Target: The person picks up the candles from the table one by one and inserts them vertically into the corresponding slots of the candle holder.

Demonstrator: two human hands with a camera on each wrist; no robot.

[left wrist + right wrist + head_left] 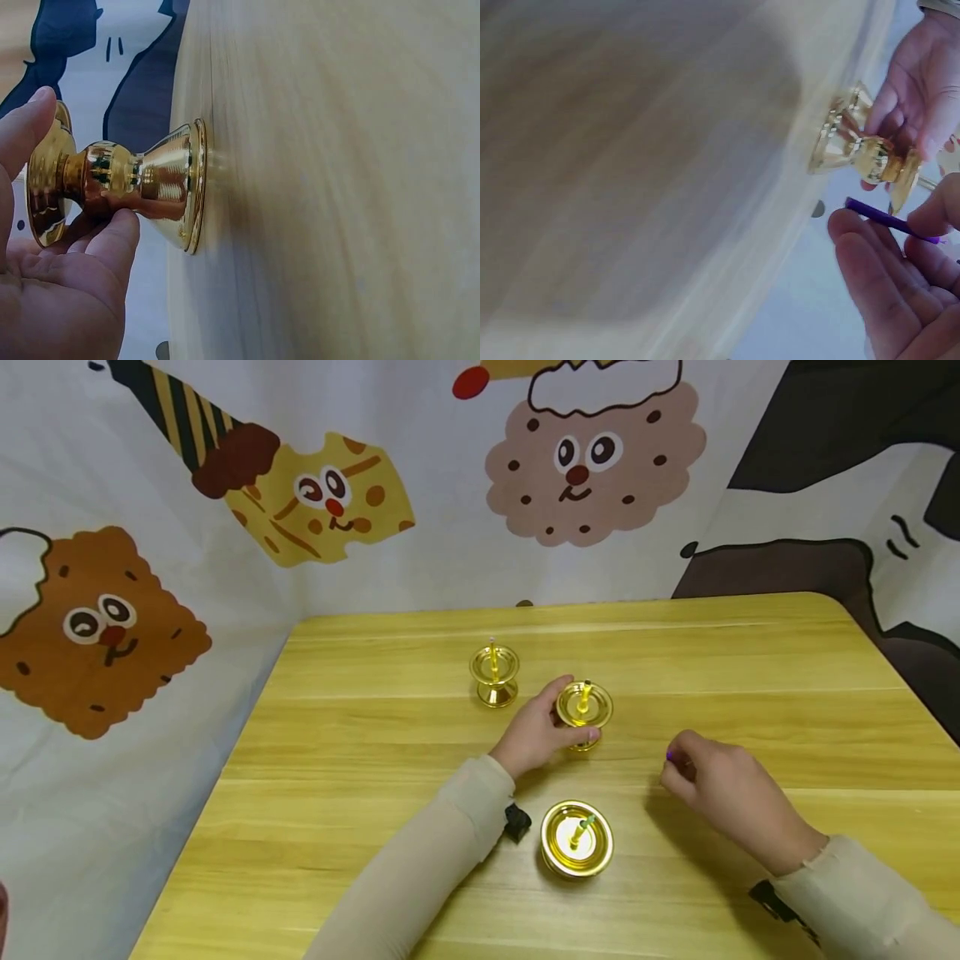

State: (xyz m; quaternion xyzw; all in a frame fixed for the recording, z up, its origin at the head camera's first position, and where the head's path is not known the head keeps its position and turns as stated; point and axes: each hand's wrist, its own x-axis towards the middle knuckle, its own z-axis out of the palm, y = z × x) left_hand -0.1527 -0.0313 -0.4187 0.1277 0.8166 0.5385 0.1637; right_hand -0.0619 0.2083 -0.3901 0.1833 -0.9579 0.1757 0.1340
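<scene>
My left hand (536,727) grips a small gold candle holder (584,711), thumb at the near side of its dish and fingers around the far side. In the left wrist view the gold holder (112,176) has a round dish, a bulbous stem and a flared base close to the tabletop. A dark-tipped post stands in its dish. To the right, my right hand (731,789) pinches a slim purple candle (885,219) between thumb and fingers. In the right wrist view this candle lies just beside the holder's dish.
A second gold holder (495,670) with a pale-tipped post stands behind to the left. Another gold holder (576,839) with a green-tipped post stands nearer, beside my left sleeve. The wooden table (337,710) meets a cartoon-printed cloth (442,568) at the back.
</scene>
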